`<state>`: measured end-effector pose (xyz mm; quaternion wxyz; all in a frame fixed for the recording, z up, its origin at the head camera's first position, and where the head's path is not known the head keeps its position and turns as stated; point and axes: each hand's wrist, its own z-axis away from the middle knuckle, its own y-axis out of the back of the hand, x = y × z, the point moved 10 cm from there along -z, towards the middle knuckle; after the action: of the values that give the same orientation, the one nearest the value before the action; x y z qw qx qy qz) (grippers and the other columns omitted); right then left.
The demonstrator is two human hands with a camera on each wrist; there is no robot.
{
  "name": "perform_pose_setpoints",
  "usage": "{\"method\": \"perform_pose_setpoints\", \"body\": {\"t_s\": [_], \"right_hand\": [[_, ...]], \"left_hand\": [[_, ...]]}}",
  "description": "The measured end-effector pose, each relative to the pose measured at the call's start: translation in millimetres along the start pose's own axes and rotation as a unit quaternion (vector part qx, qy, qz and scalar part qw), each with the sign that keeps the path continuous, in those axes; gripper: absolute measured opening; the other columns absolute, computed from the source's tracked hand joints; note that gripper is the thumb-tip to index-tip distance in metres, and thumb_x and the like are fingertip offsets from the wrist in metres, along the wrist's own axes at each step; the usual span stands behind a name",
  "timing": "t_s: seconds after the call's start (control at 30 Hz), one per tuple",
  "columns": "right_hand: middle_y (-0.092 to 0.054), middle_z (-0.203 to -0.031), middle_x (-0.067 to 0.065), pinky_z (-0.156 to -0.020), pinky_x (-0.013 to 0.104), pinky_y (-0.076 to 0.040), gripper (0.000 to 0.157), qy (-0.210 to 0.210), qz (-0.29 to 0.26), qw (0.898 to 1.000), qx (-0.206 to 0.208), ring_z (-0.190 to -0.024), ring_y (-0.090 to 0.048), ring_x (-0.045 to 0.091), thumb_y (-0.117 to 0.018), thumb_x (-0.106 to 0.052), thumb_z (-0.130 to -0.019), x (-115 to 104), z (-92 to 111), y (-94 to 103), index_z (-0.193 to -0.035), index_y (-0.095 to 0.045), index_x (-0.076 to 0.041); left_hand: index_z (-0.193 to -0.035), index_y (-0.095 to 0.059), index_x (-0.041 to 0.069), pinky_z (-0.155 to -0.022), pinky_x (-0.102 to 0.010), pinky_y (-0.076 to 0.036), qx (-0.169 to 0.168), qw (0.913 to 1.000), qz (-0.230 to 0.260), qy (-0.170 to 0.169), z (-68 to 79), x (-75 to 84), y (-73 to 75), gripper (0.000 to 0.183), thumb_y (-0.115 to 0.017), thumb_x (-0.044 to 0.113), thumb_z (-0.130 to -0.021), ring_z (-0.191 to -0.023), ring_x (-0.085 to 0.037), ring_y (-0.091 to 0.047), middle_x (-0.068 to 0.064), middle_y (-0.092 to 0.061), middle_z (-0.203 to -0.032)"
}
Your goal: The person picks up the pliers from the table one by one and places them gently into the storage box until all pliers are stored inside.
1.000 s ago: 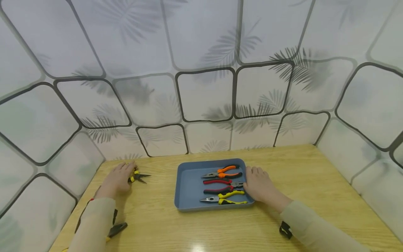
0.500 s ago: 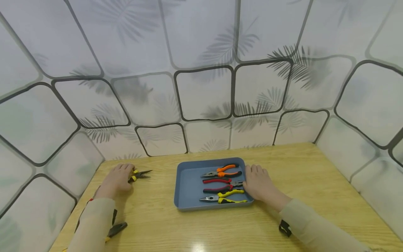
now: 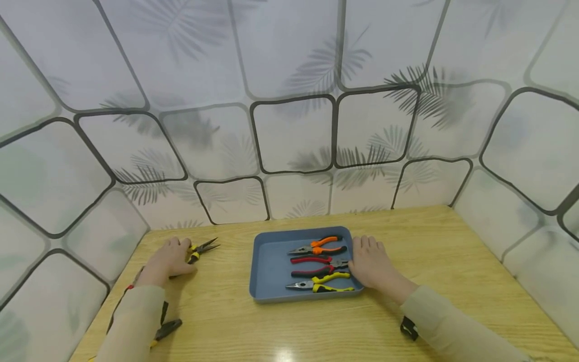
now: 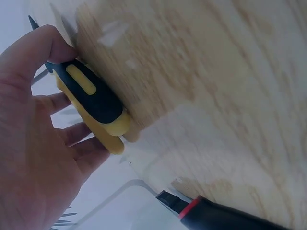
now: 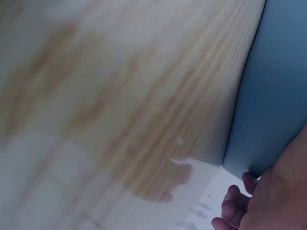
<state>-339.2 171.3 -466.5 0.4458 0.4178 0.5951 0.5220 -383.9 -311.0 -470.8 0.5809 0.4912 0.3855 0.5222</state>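
Note:
In the head view my left hand [image 3: 168, 261] is at the table's left side, holding pliers [image 3: 203, 247] with dark pointed jaws spread apart. The left wrist view shows their black-and-yellow handles [image 4: 91, 93] between my thumb and fingers. My right hand [image 3: 372, 262] grips the right rim of a shallow blue tray [image 3: 270, 266], fingers along its outer side. Inside lie orange-and-black pliers [image 3: 320, 247], red-and-black pliers [image 3: 318, 267] and yellow-and-black pliers [image 3: 318, 284]. The right wrist view shows the hand [image 5: 278, 201] against the tray's wall [image 5: 268, 91].
A dark-jawed tool [image 3: 168, 329] with some yellow lies partly under my left sleeve. In the left wrist view a black object with a red band [image 4: 230, 215] shows at the bottom. Patterned cloth walls [image 3: 298, 136] enclose the wooden table [image 3: 235, 327] at back and sides.
The pliers in my left hand have turned, their tips swinging up toward the back wall. My left thumb has shifted outward. The right hand and the tray stay in place.

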Motion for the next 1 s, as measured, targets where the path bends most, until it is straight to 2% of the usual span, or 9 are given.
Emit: {"method": "perform_pose_setpoints", "body": {"t_s": [0.3,0.53,0.77,1.0], "right_hand": [[-0.052,-0.108,0.022,-0.086,0.051,-0.041,0.038,-0.007,0.005,1.000,0.001,-0.099,-0.048,0.036,-0.064,-0.025,-0.102,0.4,1.0,-1.0,-0.122,-0.051,0.004],[-0.050,-0.107,0.020,-0.085,0.050,-0.039,0.038,-0.011,0.020,1.000,0.015,-0.098,-0.046,0.036,-0.063,-0.027,-0.102,1.4,-1.3,-1.4,-0.122,-0.052,0.003],[-0.046,-0.102,0.017,-0.081,0.047,-0.034,0.033,-0.011,0.014,0.999,0.030,-0.094,-0.042,0.033,-0.063,-0.027,-0.100,4.8,-1.1,-1.8,-0.117,-0.052,0.000],[-0.047,-0.100,0.016,-0.080,0.045,-0.032,0.033,-0.007,0.003,1.000,0.029,-0.091,-0.042,0.032,-0.063,-0.026,-0.100,1.9,-0.2,0.5,-0.117,-0.052,0.000]], "left_hand": [[-0.148,-0.047,-0.009,-0.099,-0.071,-0.049,-0.016,0.9998,-0.014,0.000,5.2,5.7,-0.2,0.087,-0.079,0.045,-0.089,-0.129,-0.062,-0.048,-0.042,-0.050,-0.139],[-0.148,-0.047,-0.009,-0.100,-0.070,-0.048,-0.006,0.9996,-0.026,-0.010,7.2,5.5,0.3,0.091,-0.077,0.052,-0.088,-0.128,-0.061,-0.051,-0.042,-0.052,-0.138],[-0.142,-0.051,-0.010,-0.099,-0.070,-0.049,0.006,0.9995,-0.025,-0.016,9.2,6.6,0.5,0.071,-0.065,0.043,-0.097,-0.124,-0.061,-0.053,-0.041,-0.054,-0.131],[-0.139,-0.051,-0.012,-0.100,-0.070,-0.048,0.014,0.9997,-0.015,-0.013,10.4,6.6,2.3,0.068,-0.059,0.042,-0.098,-0.122,-0.060,-0.054,-0.041,-0.055,-0.128]]}}
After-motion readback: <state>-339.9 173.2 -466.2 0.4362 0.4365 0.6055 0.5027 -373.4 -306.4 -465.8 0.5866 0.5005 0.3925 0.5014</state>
